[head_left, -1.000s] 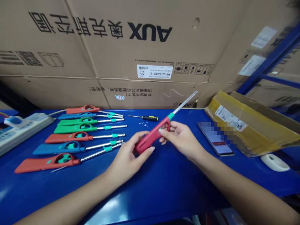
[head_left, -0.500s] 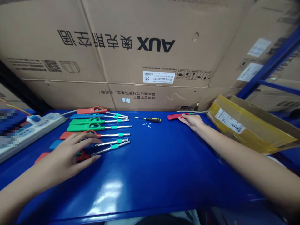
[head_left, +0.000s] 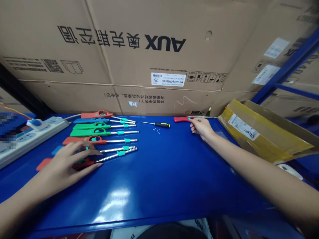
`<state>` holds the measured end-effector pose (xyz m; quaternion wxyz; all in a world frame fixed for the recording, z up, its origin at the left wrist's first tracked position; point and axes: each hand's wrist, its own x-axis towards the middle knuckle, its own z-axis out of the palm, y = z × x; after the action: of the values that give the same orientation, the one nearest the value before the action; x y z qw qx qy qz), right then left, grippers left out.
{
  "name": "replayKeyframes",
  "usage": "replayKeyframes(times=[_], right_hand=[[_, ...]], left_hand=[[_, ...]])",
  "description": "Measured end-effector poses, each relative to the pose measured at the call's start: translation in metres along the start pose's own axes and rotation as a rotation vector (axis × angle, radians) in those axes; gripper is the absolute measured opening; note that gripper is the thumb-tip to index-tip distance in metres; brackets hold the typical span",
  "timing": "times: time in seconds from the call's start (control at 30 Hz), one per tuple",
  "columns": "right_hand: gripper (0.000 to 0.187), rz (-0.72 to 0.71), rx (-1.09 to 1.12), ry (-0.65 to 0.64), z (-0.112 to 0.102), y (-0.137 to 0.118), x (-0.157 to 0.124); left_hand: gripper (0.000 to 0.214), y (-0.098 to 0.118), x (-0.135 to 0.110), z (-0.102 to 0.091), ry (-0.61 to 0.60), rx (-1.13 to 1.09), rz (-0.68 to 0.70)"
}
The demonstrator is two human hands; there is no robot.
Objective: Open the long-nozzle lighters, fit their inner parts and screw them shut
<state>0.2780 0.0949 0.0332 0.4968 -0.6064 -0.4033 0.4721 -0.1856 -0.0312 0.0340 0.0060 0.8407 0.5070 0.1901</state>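
Observation:
Several long-nosed lighters (head_left: 99, 132) in red, blue and green lie in a row at the left of the blue table (head_left: 161, 172). My left hand (head_left: 66, 164) lies over the nearest red lighter (head_left: 83, 163), thumb and fingers closed around its handle. My right hand (head_left: 201, 127) reaches to the back of the table. Its curled fingertips rest on the green-collared end of a separate red lighter (head_left: 181, 119) that lies flat there.
A black-and-yellow screwdriver (head_left: 159, 125) and a few tiny metal bits (head_left: 156, 130) lie at the back centre. A white power strip (head_left: 32, 134) is at the left, a yellow-taped package (head_left: 261, 132) and a white mouse (head_left: 289, 171) at the right. Big cardboard boxes (head_left: 159, 49) wall off the back.
The red lighter that both hands held up now lies at the back right under my right fingertips. My left hand moved left onto the nearest red lighter and closed on it.

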Motion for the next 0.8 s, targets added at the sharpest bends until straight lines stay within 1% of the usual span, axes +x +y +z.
replayKeyframes(times=[0.07,0.13,0.23,0.3,0.37,0.5,0.6,0.67,0.73,0.8], right_hand=[[0.038,0.007,-0.104,-0.097,0.008,0.004,-0.019],[0.035,-0.015,-0.189,-0.223,0.017,0.008,-0.042],[0.013,-0.087,-0.287,-0.396,0.028,0.01,-0.078],[0.009,-0.146,-0.342,-0.485,0.031,0.011,-0.098],[0.006,-0.227,-0.417,-0.538,0.032,0.011,-0.113],[0.004,-0.425,-0.616,-0.58,0.027,0.013,-0.127],[0.008,-0.577,-0.756,-0.595,0.023,0.013,-0.13],[0.011,-0.653,-0.816,-0.61,0.022,0.012,-0.132],[0.017,-0.753,-0.912,-0.655,0.022,0.007,-0.133],[0.025,-0.844,-1.068,-0.735,0.024,0.001,-0.134]], left_hand=[[0.02,-0.002,-0.008,-0.002,0.014,-0.022,-0.018],[0.023,-0.007,-0.019,-0.001,0.042,-0.068,-0.061],[0.032,-0.014,-0.035,0.002,0.093,-0.096,-0.128],[0.034,-0.015,-0.042,0.003,0.102,-0.111,-0.152],[0.03,-0.01,-0.044,0.005,0.093,-0.146,-0.165],[0.024,0.013,-0.034,0.009,0.033,-0.265,-0.143],[0.025,0.037,-0.019,0.017,0.003,-0.27,-0.098],[0.028,0.056,-0.008,0.026,-0.054,-0.297,-0.027],[0.027,0.077,0.005,0.039,-0.066,-0.331,0.036],[0.03,0.1,0.018,0.054,-0.054,-0.358,0.082]])
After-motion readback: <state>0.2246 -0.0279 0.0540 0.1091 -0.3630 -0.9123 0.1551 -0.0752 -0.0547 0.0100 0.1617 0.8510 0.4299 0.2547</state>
